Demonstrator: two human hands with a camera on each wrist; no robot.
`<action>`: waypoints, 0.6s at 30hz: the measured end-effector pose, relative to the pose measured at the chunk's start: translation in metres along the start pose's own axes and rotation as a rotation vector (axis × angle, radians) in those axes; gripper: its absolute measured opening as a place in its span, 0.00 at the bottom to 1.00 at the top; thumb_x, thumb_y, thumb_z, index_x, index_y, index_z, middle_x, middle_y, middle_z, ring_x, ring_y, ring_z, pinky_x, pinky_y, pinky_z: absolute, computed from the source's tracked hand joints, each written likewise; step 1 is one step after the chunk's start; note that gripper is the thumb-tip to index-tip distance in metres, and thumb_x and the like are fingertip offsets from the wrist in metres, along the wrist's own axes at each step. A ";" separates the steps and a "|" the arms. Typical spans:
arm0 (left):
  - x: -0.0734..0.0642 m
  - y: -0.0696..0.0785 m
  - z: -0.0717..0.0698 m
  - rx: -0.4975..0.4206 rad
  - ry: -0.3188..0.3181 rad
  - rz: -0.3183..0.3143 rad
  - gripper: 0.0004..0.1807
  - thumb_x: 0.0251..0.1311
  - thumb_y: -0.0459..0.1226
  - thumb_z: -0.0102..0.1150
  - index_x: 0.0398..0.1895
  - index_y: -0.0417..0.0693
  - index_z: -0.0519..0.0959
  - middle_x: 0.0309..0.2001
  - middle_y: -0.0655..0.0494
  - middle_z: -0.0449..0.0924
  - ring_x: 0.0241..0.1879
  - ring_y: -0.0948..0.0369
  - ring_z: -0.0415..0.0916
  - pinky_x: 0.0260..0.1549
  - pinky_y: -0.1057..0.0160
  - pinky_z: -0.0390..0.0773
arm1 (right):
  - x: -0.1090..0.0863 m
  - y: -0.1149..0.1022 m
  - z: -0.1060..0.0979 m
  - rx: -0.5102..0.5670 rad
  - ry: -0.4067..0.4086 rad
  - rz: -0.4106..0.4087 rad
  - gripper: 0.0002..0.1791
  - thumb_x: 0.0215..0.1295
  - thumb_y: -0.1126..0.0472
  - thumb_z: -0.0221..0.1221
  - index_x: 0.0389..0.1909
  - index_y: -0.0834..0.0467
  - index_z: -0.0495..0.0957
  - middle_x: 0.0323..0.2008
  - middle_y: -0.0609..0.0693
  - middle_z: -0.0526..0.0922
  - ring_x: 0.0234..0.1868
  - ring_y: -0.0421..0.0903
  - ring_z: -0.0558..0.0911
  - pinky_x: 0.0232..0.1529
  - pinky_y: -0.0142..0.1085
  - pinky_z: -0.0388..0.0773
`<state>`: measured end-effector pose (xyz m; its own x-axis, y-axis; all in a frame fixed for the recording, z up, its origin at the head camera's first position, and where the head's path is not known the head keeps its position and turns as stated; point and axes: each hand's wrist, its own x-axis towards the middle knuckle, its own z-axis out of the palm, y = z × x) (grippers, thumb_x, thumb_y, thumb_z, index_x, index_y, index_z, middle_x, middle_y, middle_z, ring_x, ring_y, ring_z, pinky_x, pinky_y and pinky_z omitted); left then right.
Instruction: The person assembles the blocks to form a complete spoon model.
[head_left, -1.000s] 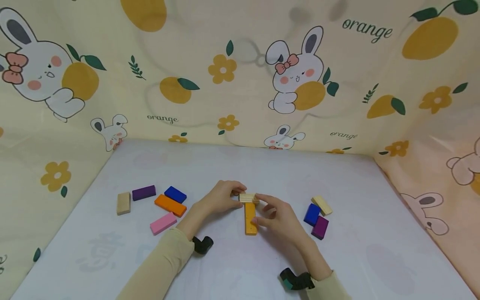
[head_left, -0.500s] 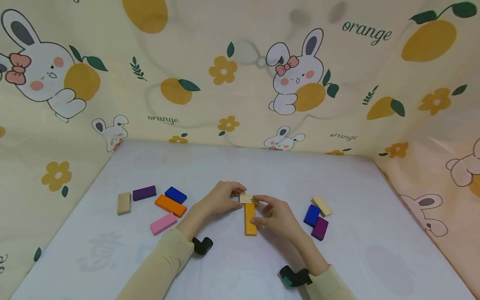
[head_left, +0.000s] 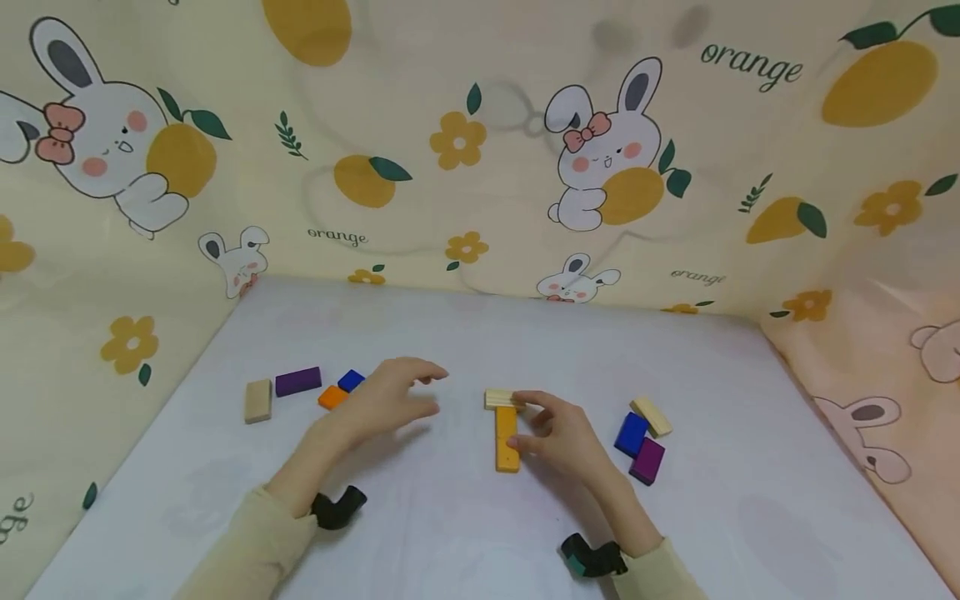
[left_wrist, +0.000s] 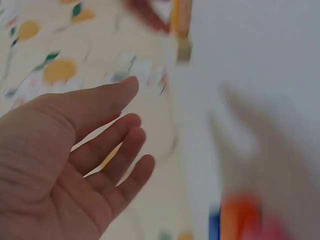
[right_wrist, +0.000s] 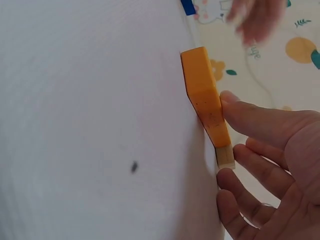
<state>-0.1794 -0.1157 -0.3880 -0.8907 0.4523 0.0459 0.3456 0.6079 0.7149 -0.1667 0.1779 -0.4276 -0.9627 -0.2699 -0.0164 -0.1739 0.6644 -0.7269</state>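
A yellow-orange block (head_left: pixel 507 429) and a pale wooden block (head_left: pixel 498 399) form a T on the white table, the pale one crosswise at the far end. My right hand (head_left: pixel 558 433) rests against them from the right: the thumb touches the yellow block's side and the index finger lies at the pale block's right end. In the right wrist view the other fingers bend loosely beside the pale block (right_wrist: pixel 225 157). My left hand (head_left: pixel 382 404) hangs with nothing in it above the left-hand blocks, thumb and fingers apart. It hides part of an orange block (head_left: pixel 332 397) and a blue block (head_left: pixel 350 381).
Farther left lie a pale block (head_left: pixel 258 402) and a purple block (head_left: pixel 297 382). On the right, another pale block (head_left: pixel 651 416), a blue block (head_left: pixel 632 434) and a magenta-purple block (head_left: pixel 647 461) lie close together. A rabbit-and-orange patterned cloth (head_left: pixel 502 200) rises behind the table.
My left hand has left the pale block and moved left, now covering the pink block and parts of the orange and blue ones. My right hand stays at the T. The view has shifted slightly.
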 end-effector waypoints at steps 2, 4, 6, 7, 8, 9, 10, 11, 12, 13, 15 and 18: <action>-0.024 -0.010 -0.017 0.020 0.055 -0.014 0.22 0.60 0.35 0.67 0.59 0.46 0.78 0.55 0.51 0.79 0.54 0.51 0.74 0.54 0.48 0.74 | -0.001 0.000 0.001 -0.005 -0.001 -0.001 0.34 0.52 0.57 0.75 0.63 0.47 0.76 0.52 0.46 0.80 0.43 0.47 0.78 0.42 0.40 0.79; -0.047 -0.024 -0.032 0.049 0.105 -0.039 0.22 0.59 0.35 0.69 0.58 0.44 0.79 0.54 0.50 0.80 0.53 0.51 0.75 0.52 0.47 0.75 | 0.000 0.000 0.001 -0.006 -0.002 -0.004 0.35 0.52 0.57 0.75 0.63 0.47 0.76 0.52 0.46 0.80 0.43 0.47 0.78 0.42 0.40 0.79; -0.067 -0.040 -0.042 0.069 0.142 -0.078 0.22 0.58 0.36 0.70 0.56 0.41 0.80 0.51 0.50 0.81 0.51 0.50 0.76 0.51 0.46 0.76 | 0.000 0.000 0.000 -0.003 -0.002 -0.005 0.35 0.52 0.57 0.75 0.63 0.47 0.76 0.52 0.46 0.80 0.42 0.47 0.77 0.42 0.40 0.79; -0.075 -0.047 -0.046 0.074 0.157 -0.097 0.22 0.58 0.36 0.70 0.56 0.40 0.80 0.50 0.50 0.82 0.50 0.51 0.77 0.50 0.47 0.77 | 0.000 0.001 0.000 -0.002 -0.004 -0.008 0.35 0.52 0.57 0.75 0.63 0.48 0.76 0.53 0.47 0.79 0.42 0.47 0.77 0.42 0.40 0.79; -0.082 -0.054 -0.049 0.071 0.164 -0.116 0.22 0.58 0.36 0.70 0.55 0.40 0.80 0.50 0.50 0.82 0.49 0.51 0.77 0.49 0.47 0.77 | 0.000 0.001 0.000 -0.003 -0.004 -0.009 0.35 0.52 0.57 0.75 0.63 0.48 0.76 0.53 0.47 0.79 0.42 0.47 0.77 0.42 0.40 0.79; -0.088 -0.061 -0.051 0.066 0.175 -0.127 0.21 0.58 0.36 0.70 0.55 0.39 0.80 0.49 0.50 0.82 0.48 0.51 0.77 0.48 0.47 0.78 | 0.001 0.001 0.000 -0.004 -0.004 -0.011 0.35 0.52 0.57 0.75 0.63 0.47 0.75 0.53 0.47 0.79 0.42 0.47 0.77 0.42 0.40 0.79; -0.093 -0.067 -0.053 0.063 0.180 -0.134 0.21 0.58 0.36 0.70 0.55 0.40 0.80 0.48 0.50 0.82 0.48 0.51 0.77 0.47 0.48 0.79 | 0.001 0.002 0.001 -0.004 -0.002 -0.015 0.35 0.52 0.57 0.75 0.64 0.48 0.75 0.54 0.47 0.79 0.43 0.47 0.77 0.42 0.40 0.79; -0.096 -0.072 -0.055 0.056 0.183 -0.138 0.21 0.58 0.36 0.70 0.55 0.40 0.80 0.48 0.51 0.83 0.47 0.52 0.78 0.47 0.48 0.79 | 0.001 0.002 0.001 -0.004 0.002 -0.015 0.35 0.52 0.56 0.75 0.63 0.47 0.76 0.54 0.47 0.79 0.42 0.47 0.77 0.42 0.40 0.79; -0.099 -0.076 -0.056 0.047 0.185 -0.135 0.21 0.58 0.36 0.70 0.55 0.41 0.80 0.48 0.51 0.83 0.47 0.51 0.78 0.46 0.48 0.79 | 0.001 0.003 0.001 -0.006 0.006 -0.018 0.35 0.52 0.56 0.75 0.63 0.47 0.76 0.54 0.47 0.79 0.42 0.47 0.77 0.42 0.40 0.79; -0.100 -0.080 -0.057 0.043 0.183 -0.129 0.21 0.58 0.36 0.70 0.55 0.41 0.81 0.48 0.51 0.83 0.47 0.51 0.78 0.46 0.48 0.79 | 0.001 0.003 0.001 -0.007 0.009 -0.020 0.35 0.52 0.56 0.75 0.63 0.47 0.76 0.54 0.46 0.79 0.42 0.47 0.77 0.42 0.40 0.79; -0.102 -0.085 -0.058 0.023 0.160 -0.128 0.21 0.57 0.37 0.71 0.55 0.44 0.81 0.49 0.52 0.83 0.47 0.52 0.78 0.47 0.49 0.79 | 0.001 0.004 0.001 -0.003 0.012 -0.029 0.35 0.53 0.56 0.75 0.64 0.48 0.76 0.56 0.47 0.78 0.42 0.47 0.77 0.42 0.40 0.79; -0.104 -0.091 -0.058 -0.022 0.083 -0.137 0.23 0.56 0.39 0.72 0.56 0.47 0.81 0.51 0.53 0.81 0.50 0.52 0.77 0.49 0.50 0.78 | 0.000 0.005 0.001 0.004 0.009 -0.034 0.35 0.53 0.56 0.74 0.64 0.48 0.75 0.57 0.47 0.78 0.43 0.47 0.77 0.42 0.40 0.78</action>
<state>-0.1351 -0.2561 -0.4171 -0.9506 0.3105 0.0039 0.2136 0.6450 0.7337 -0.1672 0.1800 -0.4321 -0.9581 -0.2862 0.0149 -0.2062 0.6523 -0.7294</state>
